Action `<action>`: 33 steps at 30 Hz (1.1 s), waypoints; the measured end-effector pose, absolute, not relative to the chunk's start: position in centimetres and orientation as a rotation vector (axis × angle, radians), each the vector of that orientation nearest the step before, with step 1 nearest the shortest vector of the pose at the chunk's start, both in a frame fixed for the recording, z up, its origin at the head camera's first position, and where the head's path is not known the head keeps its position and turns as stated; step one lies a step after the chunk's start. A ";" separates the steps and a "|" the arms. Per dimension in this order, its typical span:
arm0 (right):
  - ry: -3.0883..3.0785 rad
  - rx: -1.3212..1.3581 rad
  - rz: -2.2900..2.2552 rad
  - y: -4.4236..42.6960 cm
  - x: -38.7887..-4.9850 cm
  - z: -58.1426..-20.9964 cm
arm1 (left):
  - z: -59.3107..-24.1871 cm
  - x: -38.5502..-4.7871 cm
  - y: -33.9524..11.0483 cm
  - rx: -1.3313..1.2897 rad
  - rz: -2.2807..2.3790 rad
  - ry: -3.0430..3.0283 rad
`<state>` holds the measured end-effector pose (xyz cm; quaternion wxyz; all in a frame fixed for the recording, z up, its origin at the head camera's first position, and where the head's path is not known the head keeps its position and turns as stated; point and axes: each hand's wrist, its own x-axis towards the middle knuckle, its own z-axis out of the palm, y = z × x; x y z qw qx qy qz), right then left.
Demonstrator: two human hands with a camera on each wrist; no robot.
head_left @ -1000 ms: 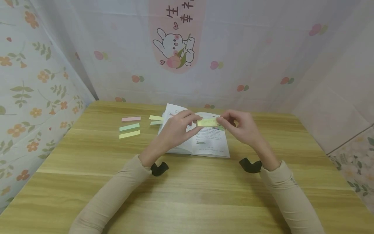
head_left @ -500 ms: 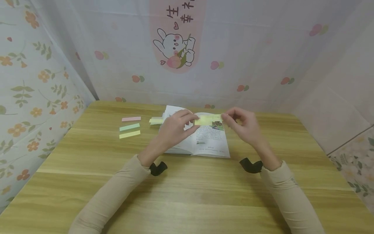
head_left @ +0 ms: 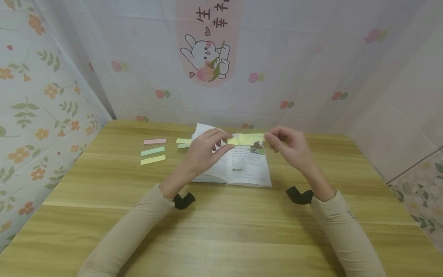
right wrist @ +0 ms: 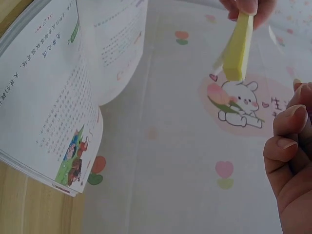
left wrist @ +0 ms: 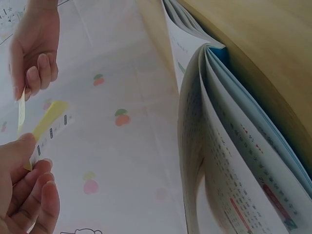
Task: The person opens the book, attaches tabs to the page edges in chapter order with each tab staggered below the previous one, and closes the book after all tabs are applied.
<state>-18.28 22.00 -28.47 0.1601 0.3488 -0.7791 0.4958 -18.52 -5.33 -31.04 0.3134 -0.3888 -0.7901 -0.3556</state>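
My left hand [head_left: 207, 148] pinches a small yellow pad of sticky notes [right wrist: 237, 53] between thumb and fingers, held up above the book. To its right, my right hand [head_left: 288, 148] pinches the end of one yellow sticky note [head_left: 252, 137], which stretches across between the hands. In the left wrist view that note shows as a thin pale strip beneath the right fingers; whether its other end still sticks to the pad, I cannot tell. Below both hands lies an open book [head_left: 247, 169] with printed text and a coloured picture. The left hand covers part of its left page.
Pink [head_left: 155, 141], green [head_left: 152, 151] and yellow paper strips [head_left: 153, 160] lie apart on the wooden table [head_left: 221, 231], left of the book. Yellow and green tabs [head_left: 183, 141] stick out from the book's left edge. A printed curtain [head_left: 294, 57] hangs behind the table.
The right hand has drawn slightly right and up, away from the left hand, so a longer yellow note shows between them. The left hand has shifted a little left with the pad.
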 end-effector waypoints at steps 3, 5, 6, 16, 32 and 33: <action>-2.237 0.979 1.407 22.0 -18.3 -28.5 | -31.1 -18.5 -5.6 -1.022 -0.945 -2.074; -2.242 0.961 1.399 22.1 -18.4 -28.6 | -31.2 -18.5 -5.7 -1.017 -0.948 -2.069; -2.241 0.955 1.400 22.1 -18.5 -28.7 | -31.2 -18.5 -5.8 -1.015 -0.949 -2.066; -2.287 0.910 1.399 22.2 -18.3 -28.7 | -31.8 -18.1 -6.9 -0.971 -0.939 -2.061; -2.353 0.860 1.371 22.8 -18.2 -29.0 | -32.8 -17.4 -9.2 -0.918 -0.977 -2.123; -2.359 0.849 1.373 22.8 -18.2 -29.0 | -32.8 -17.4 -9.3 -0.911 -0.974 -2.126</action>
